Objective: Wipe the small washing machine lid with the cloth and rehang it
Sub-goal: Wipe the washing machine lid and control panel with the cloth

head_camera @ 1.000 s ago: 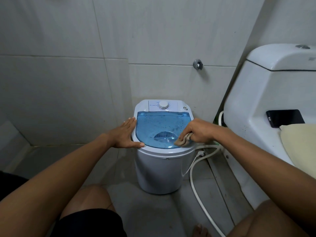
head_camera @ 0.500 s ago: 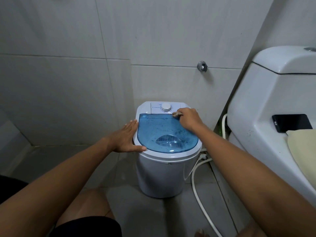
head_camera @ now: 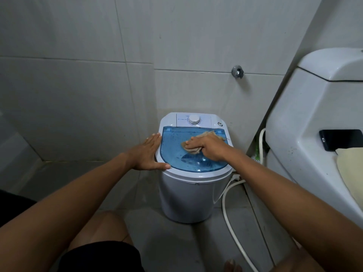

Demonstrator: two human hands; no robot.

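Since half a second ago the right hand has slid from the far right corner of the lid, by the dial, toward the lid's middle, dragging the cloth with it. Its grip is closed on the tan cloth, fingers curled over the bunched fabric and pressing it flat against the blue translucent lid; a frayed edge of the cloth sticks out behind the knuckles toward the control panel. The left hand has kept its place: its grip is spread apart, holding nothing, palm laid against the left rim of the small washing machine with the thumb resting along the white front edge. The lid is shut and speckled with small dark spots. Behind it sits a white dial on the control panel. The machine stands on the tiled floor against the wall, below a chrome wall fitting. A white hose trails from its right side across the floor. To the right stands a white toilet, with a dark phone lying on it beside a pale yellow cloth-like piece.
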